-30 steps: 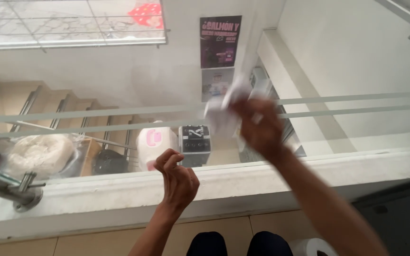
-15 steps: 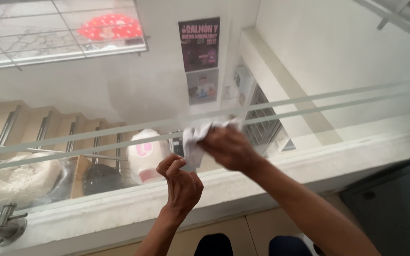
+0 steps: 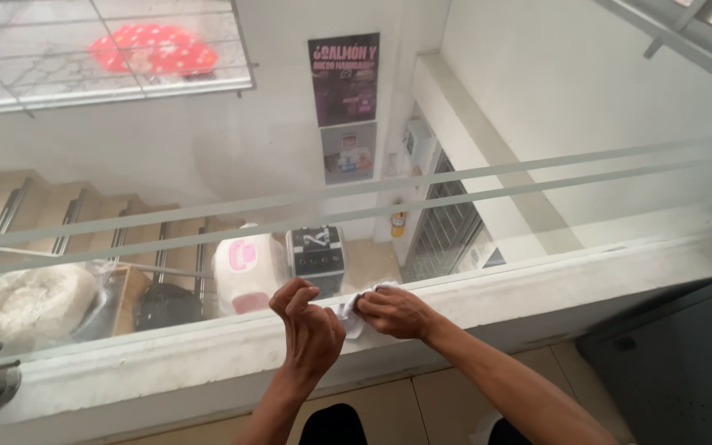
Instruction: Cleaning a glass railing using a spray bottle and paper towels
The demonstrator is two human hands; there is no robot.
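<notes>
A: Right hand (image 3: 393,313) clenches a white cloth (image 3: 354,317), pressed low on the glass panel (image 3: 537,222) at the ledge (image 3: 166,363).
B: Left hand (image 3: 306,330)?
A: Fingers curled, holding nothing, just beside the cloth.
B: Risk?
A: Probably smears along the bottom edge if the bunched cloth skips it.

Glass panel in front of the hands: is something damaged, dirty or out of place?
Nothing stands out. The glass panel shows no crack, the right hand presses a white cloth near its lower edge, and the left hand is beside it.
</notes>
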